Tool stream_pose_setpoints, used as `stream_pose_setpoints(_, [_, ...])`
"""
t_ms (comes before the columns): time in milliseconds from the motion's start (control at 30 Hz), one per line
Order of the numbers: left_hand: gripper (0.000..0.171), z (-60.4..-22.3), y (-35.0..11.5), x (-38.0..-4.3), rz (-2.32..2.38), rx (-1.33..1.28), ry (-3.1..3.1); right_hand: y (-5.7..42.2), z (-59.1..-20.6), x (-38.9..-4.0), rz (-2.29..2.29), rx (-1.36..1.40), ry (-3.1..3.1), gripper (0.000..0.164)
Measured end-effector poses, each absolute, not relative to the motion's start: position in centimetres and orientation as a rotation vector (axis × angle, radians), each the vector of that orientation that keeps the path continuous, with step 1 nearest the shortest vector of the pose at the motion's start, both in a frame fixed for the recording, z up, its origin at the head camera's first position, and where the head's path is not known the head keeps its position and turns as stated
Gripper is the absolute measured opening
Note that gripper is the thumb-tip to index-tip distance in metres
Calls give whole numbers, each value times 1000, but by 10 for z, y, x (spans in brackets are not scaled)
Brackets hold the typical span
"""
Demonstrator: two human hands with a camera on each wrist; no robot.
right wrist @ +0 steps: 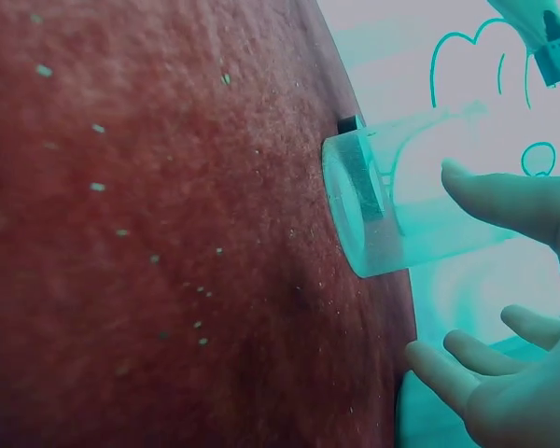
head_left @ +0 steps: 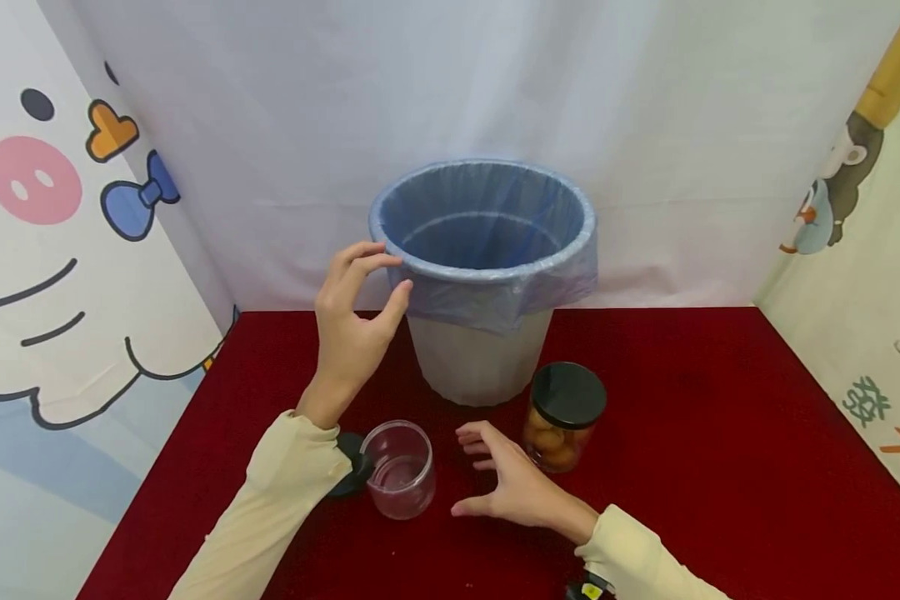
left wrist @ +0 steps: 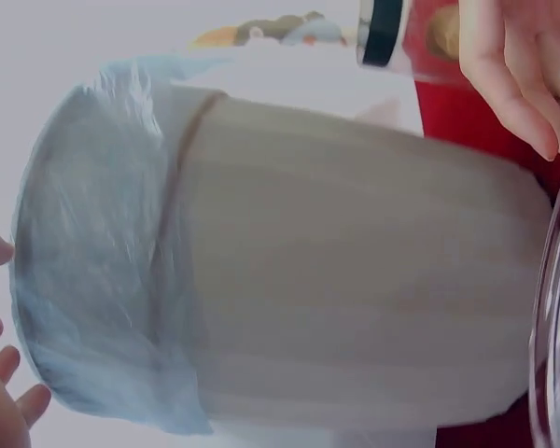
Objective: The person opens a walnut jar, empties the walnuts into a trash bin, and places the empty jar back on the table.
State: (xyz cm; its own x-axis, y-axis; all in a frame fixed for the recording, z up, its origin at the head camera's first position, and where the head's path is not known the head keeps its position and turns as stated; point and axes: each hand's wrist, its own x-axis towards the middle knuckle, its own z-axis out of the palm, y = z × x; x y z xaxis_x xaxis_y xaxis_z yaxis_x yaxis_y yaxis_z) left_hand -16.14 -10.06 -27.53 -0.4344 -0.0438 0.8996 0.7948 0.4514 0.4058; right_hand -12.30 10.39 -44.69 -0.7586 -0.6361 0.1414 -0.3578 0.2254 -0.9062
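Observation:
A pale trash bin [head_left: 468,367] lined with a blue plastic bag [head_left: 480,304] stands at the back of the red table. My left hand [head_left: 354,321] is raised at the bin's near-left rim, thumb and fingers spread apart, holding nothing. Lower down, an open clear jar [head_left: 403,500] stands by my left sleeve. My right hand [head_left: 521,487] hovers just right of that jar, fingers loosely bent and thumb apart; in the right wrist view the clear jar [right wrist: 383,243] appears beyond the thumb. Just behind the right hand is a clear jar with a black lid [head_left: 568,396], holding round orange-brown pieces.
A flat black round piece [head_left: 352,467] lies left of the clear jar, partly covered by the left sleeve. The red tablecloth [head_left: 682,433] meets a white curtain [head_left: 307,125] behind the bin. Printed cartoon panels [head_left: 67,317] flank the table.

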Motion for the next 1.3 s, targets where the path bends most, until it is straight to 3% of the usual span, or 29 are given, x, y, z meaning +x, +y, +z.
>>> stream_pose_setpoints(467, [35, -287, -86, -134, -1406, -543, -1799, 143, -435, -98, -1466, -855, 2375, 64])
stream_pose_setpoints(900, [41, -331, -84, -140, -1579, -554, -1880, 186, -420, -85, -1380, -753, 2507, 64])
stream_pose_setpoints(1300, [44, -317, -59, -114, -1667, -592, -1936, 212, -408, -82, -1328, -637, 2705, 57])
